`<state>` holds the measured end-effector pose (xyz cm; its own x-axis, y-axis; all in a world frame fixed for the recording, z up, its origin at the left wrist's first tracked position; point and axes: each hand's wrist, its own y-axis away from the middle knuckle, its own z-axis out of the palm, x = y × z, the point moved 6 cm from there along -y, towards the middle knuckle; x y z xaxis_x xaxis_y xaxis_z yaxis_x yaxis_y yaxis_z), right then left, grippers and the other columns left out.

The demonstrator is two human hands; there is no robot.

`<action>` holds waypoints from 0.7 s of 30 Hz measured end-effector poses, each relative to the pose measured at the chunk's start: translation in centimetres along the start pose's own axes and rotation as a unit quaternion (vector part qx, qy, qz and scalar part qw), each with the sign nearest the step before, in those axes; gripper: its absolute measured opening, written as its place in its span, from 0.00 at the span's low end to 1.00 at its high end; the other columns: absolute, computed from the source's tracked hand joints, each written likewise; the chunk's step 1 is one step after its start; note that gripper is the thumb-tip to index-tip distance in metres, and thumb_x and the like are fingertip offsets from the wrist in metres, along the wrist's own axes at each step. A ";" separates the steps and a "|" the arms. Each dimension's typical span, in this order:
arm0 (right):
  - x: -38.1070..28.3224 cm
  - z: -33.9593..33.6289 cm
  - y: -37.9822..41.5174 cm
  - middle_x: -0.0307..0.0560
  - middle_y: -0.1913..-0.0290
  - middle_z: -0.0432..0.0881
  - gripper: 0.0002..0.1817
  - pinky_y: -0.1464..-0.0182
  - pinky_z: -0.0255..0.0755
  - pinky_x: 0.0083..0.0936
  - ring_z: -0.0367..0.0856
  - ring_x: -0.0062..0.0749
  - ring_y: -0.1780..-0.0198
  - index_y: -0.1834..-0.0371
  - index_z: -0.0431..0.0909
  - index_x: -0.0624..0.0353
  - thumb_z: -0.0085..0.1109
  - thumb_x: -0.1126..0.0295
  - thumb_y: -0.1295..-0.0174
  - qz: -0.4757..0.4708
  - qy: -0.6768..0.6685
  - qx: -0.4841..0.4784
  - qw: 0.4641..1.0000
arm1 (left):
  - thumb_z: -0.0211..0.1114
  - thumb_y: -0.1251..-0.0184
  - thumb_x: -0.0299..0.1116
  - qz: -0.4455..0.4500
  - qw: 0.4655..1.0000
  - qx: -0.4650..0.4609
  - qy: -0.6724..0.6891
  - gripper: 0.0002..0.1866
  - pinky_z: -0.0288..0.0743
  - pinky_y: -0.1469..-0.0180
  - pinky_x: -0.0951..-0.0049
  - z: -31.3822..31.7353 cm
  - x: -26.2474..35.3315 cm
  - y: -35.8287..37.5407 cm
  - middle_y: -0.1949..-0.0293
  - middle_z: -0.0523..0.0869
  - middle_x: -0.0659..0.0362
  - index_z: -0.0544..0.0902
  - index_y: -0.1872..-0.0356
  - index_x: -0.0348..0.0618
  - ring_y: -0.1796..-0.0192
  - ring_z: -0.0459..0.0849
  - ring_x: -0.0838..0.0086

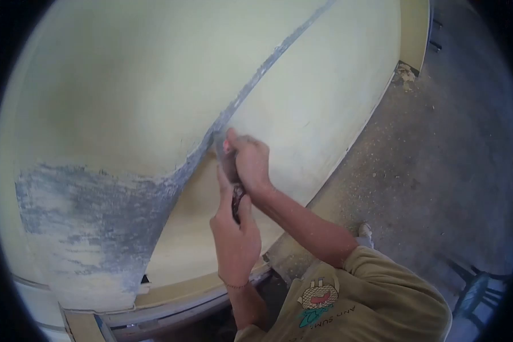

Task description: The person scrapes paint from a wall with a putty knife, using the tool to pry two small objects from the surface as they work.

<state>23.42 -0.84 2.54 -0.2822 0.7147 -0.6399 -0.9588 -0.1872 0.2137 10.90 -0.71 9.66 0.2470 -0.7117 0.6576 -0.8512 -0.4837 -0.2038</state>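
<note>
Both of my hands are on a scraper [228,166] with a flat metal blade and a dark handle. My left hand [236,242] is closed round the handle, its index finger stretched along the blade's side. Further up, my right hand [252,161] grips the blade near its tip, beside a small red patch. The blade's tip touches the wall [302,137] at the lower edge of a grey stripped band [256,76]. That band runs up to the right and widens into a large grey, scuffed patch [97,222] at the left.
Bare concrete floor [439,159] with scattered flakes lies to the right. Crumbled debris [406,75] sits at the wall's far corner. A ledge [182,310] runs along the bottom, and a greenish stool or chair [476,296] stands at the lower right.
</note>
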 end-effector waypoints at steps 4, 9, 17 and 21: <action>-3.4 -0.7 -1.1 0.47 0.75 0.80 0.21 0.56 0.70 0.30 0.77 0.28 0.67 0.78 0.79 0.62 0.55 0.58 0.32 0.146 -0.006 -0.012 0.989 | 0.50 0.31 0.23 -0.033 0.998 -0.056 0.015 0.30 0.75 0.49 0.65 1.7 0.6 -1.7 0.55 0.83 0.36 0.59 0.27 0.37 0.51 0.86 0.53; -0.2 0.4 -1.2 0.42 0.81 0.77 0.20 0.72 0.66 0.26 0.72 0.24 0.77 0.83 0.77 0.64 0.60 0.62 0.36 -0.058 0.027 0.003 0.998 | 0.50 0.27 0.27 0.021 1.000 0.009 -0.001 0.26 0.62 0.85 0.75 -0.1 -0.8 -0.1 0.82 0.70 0.63 0.64 0.29 0.39 0.86 0.66 0.83; -1.1 -0.1 -3.1 0.44 0.79 0.79 0.22 0.70 0.67 0.26 0.72 0.24 0.76 0.84 0.77 0.64 0.61 0.60 0.36 -0.129 0.059 -0.004 0.990 | 0.50 0.30 0.25 -0.020 0.999 -0.023 0.013 0.28 0.74 0.47 0.62 0.9 1.4 -1.6 0.55 0.83 0.35 0.60 0.28 0.36 0.49 0.84 0.48; -1.5 -0.8 -4.1 0.46 0.78 0.79 0.20 0.70 0.68 0.28 0.73 0.26 0.76 0.84 0.77 0.65 0.61 0.63 0.36 -0.138 0.062 0.028 0.988 | 0.50 0.28 0.27 0.011 0.999 -0.032 -0.035 0.27 0.61 0.86 0.76 2.4 2.6 -2.6 0.83 0.70 0.62 0.63 0.27 0.44 0.87 0.66 0.83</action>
<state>27.76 -1.63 2.03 -0.0151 0.6452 -0.7638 -0.9975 0.0435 0.0565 14.88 -2.53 10.18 0.2586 -0.7570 0.6000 -0.8842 -0.4356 -0.1685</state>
